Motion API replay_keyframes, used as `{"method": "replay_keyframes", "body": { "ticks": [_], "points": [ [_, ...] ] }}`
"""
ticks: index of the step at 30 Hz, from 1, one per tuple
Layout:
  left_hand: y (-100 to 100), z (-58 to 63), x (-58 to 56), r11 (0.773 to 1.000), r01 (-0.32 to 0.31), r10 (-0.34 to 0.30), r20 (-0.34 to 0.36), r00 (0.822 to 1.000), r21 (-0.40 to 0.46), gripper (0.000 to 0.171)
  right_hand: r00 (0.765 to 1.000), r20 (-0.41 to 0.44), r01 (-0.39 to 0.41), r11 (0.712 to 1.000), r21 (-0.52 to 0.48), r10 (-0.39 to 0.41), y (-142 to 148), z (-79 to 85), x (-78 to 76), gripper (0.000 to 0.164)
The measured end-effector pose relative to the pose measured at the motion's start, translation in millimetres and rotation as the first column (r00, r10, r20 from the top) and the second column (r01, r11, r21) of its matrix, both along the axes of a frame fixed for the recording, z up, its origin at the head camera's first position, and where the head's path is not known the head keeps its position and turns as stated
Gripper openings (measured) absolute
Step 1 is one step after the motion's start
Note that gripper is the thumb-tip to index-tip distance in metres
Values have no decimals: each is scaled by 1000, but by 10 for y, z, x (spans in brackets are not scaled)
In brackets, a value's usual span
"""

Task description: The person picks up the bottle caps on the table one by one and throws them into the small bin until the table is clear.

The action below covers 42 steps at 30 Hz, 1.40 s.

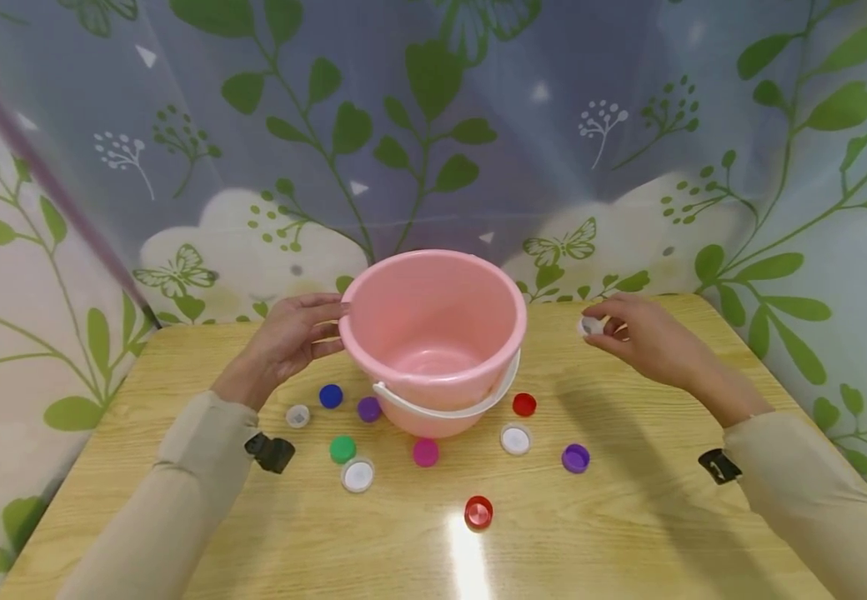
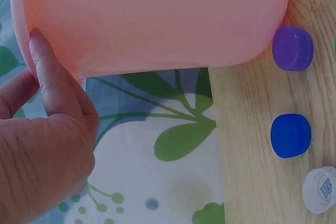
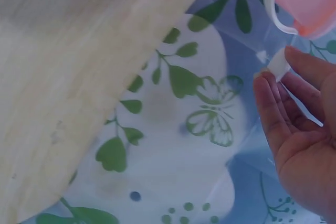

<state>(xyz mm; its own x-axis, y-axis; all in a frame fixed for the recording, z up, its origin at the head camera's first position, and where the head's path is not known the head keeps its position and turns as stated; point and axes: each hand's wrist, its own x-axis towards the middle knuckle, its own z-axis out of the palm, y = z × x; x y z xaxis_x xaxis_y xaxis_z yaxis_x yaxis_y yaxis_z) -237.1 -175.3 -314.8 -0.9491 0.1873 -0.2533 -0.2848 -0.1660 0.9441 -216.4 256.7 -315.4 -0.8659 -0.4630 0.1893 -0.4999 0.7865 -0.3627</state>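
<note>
A pink bucket (image 1: pixel 433 325) with a white handle (image 1: pixel 458 410) stands at the middle of the wooden table. My left hand (image 1: pixel 294 333) is at the left side of its rim; in the left wrist view, that hand's (image 2: pixel 50 145) fingers pinch the rim. Off to the right of the bucket, my right hand (image 1: pixel 647 342) holds a small white bottle cap (image 1: pixel 591 326) above the table. Seen from the right wrist, the same cap (image 3: pixel 278 64) is pinched between the thumb and fingertips.
Several bottle caps lie around the bucket: blue (image 1: pixel 331 396), green (image 1: pixel 343 450), pink (image 1: pixel 426 452), purple (image 1: pixel 575 458), red (image 1: pixel 478 512) and white (image 1: pixel 516 438) among them. Behind the table (image 1: pixel 403 550) hangs a leaf-patterned cloth (image 1: pixel 373 208), with more at both sides.
</note>
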Motion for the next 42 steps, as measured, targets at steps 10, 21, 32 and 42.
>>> {"method": "replay_keyframes", "body": {
  "ticks": [10,21,32,42],
  "points": [
    [-11,5,2,1000,3,-3,-2,1000,-6,47,996,-48,65,984,-164,-73,-180,336,-55,35],
    [-39,3,3,1000,-2,2,-3,1000,-21,48,994,-95,36,981,-190,-55,-509,543,-139,37],
    [-12,17,-6,1000,4,-4,-2,1000,-24,45,998,-55,12,953,-304,-30,-830,481,-290,37],
    [-4,4,-17,999,-6,6,3,1000,-34,41,1000,-11,8,947,-321,-12,-1087,380,-364,40]
  ]
}}
